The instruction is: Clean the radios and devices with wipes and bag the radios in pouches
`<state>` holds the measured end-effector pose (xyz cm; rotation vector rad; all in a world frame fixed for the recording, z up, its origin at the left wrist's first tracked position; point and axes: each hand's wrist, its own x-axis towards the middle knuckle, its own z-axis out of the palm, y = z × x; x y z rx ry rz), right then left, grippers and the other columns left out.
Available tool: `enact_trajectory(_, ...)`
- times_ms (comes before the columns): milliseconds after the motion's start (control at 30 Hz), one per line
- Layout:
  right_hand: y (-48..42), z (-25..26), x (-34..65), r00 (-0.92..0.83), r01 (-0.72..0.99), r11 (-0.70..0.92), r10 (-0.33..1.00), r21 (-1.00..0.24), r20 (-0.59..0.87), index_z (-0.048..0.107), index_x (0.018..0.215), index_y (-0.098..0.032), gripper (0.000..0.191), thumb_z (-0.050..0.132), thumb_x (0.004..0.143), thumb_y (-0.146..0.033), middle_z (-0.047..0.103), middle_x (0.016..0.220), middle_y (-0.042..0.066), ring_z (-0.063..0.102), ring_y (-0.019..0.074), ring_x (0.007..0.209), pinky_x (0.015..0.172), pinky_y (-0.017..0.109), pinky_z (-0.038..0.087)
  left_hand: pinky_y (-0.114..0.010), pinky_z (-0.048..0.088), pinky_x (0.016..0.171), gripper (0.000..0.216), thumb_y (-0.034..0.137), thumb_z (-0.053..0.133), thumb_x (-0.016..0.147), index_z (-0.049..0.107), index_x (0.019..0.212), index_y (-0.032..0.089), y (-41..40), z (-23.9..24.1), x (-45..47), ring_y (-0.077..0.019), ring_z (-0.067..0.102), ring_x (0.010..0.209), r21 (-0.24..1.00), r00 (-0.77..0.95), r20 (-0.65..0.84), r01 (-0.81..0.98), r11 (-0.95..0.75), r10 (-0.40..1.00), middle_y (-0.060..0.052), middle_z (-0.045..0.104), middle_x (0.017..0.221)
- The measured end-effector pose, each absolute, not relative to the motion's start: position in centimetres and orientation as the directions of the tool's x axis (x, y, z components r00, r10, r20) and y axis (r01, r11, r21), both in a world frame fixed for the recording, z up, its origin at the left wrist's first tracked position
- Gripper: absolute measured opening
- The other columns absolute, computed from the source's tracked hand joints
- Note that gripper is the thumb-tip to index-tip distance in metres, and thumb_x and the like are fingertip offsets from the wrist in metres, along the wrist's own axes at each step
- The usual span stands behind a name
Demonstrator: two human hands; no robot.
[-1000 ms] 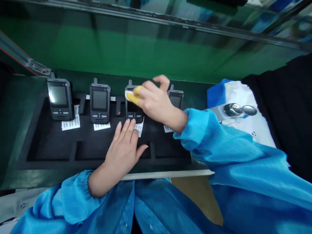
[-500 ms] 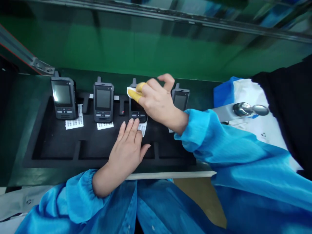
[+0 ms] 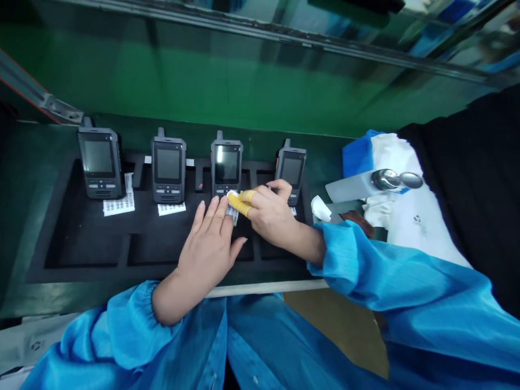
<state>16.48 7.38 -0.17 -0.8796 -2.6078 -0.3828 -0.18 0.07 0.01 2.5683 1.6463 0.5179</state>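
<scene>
Several grey handheld radios with screens and stub antennas stand in a row in a black tray. My left hand lies with fingers stretched out, its fingertips at the bottom edge of the third radio. In my right hand, yellow finger cots cover two fingers, which press a small white wipe onto the lower front of that same radio. Barcode label sheets stick out below the radios. To the left are the first radio and second radio; the fourth radio is partly behind my right hand.
At the right lie a bottle with a metal top, a blue box, a crumpled white wipe and white bags. A green panel rises behind the tray. Black cloth hangs at far right.
My right hand has moved with the wipe from the top of the third radio's screen down to its lower front, uncovering the screen. My left hand has stayed in place.
</scene>
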Motion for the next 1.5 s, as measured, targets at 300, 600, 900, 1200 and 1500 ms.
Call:
enact_trajectory(300, 13.9, 2.6, 13.3, -0.628, 0.766, 0.635, 0.705, 0.102, 0.329, 0.068, 0.103, -0.023, 0.041, 0.027, 0.1, -0.019, 0.062, 0.102, 0.002, 0.047, 0.0166, 0.094, 0.088, 0.041, 0.017, -0.056, 0.036, 0.107, 0.036, 0.03, 0.044, 0.092, 0.063, 0.106, 0.003, -0.2, 0.2, -0.4, -0.0352, 0.052, 0.124, 0.166, 0.407, 0.29, 0.87, -0.464, 0.867, -0.024, 0.056, 0.131)
enact_trajectory(600, 9.0, 0.7, 14.8, -0.784, 0.591, 0.8, 0.54, 0.103, 0.305, 0.063, 0.111, -0.024, 0.033, 0.035, 0.096, -0.016, 0.065, 0.093, 0.001, 0.046, 0.0158, 0.089, 0.085, 0.04, 0.019, -0.051, 0.038, 0.107, 0.034, 0.029, 0.046, 0.091, 0.063, 0.109, 0.006, -0.2, -0.1, -0.7, -0.0322, 0.05, 0.127, 0.239, 0.395, 0.296, 0.851, -0.468, 0.87, -0.022, 0.057, 0.131)
enact_trajectory(900, 14.7, 3.2, 6.2, -0.711, 0.673, 0.738, 0.623, 0.056, 0.327, 0.067, 0.102, -0.023, 0.039, 0.028, 0.098, -0.018, 0.06, 0.1, 0.004, 0.048, 0.0182, 0.093, 0.089, 0.043, 0.02, -0.06, 0.036, 0.105, 0.034, 0.031, 0.046, 0.093, 0.06, 0.111, 0.006, -1.5, 0.8, -7.0, -0.0349, 0.051, 0.125, 0.201, 0.245, 0.318, 0.927, -0.318, 0.916, -0.023, 0.056, 0.131)
enact_trajectory(1200, 10.8, 0.2, 6.1, -0.868, 0.405, 0.881, 0.286, 0.244, 0.405, 0.067, 0.1, -0.021, 0.034, 0.033, 0.098, -0.018, 0.064, 0.084, 0.0, 0.044, 0.0144, 0.08, 0.085, 0.039, 0.02, -0.055, 0.036, 0.107, 0.051, 0.041, 0.042, 0.093, 0.057, 0.119, 0.0, -1.5, -0.4, -7.4, -0.0352, 0.05, 0.125, 0.214, 0.209, 0.318, 0.934, -0.285, 0.925, -0.025, 0.056, 0.13)
enact_trajectory(1500, 13.7, 2.2, 3.0, -0.774, 0.614, 0.776, 0.555, 0.146, 0.305, 0.066, 0.096, -0.024, 0.041, 0.025, 0.1, -0.019, 0.062, 0.098, 0.002, 0.049, 0.0182, 0.094, 0.088, 0.043, 0.023, -0.054, 0.035, 0.108, 0.048, 0.039, 0.044, 0.093, 0.057, 0.119, 0.002, -1.5, -0.3, -7.4, -0.0353, 0.047, 0.128, 0.255, 0.202, 0.284, 0.927, -0.277, 0.937, -0.025, 0.053, 0.134)
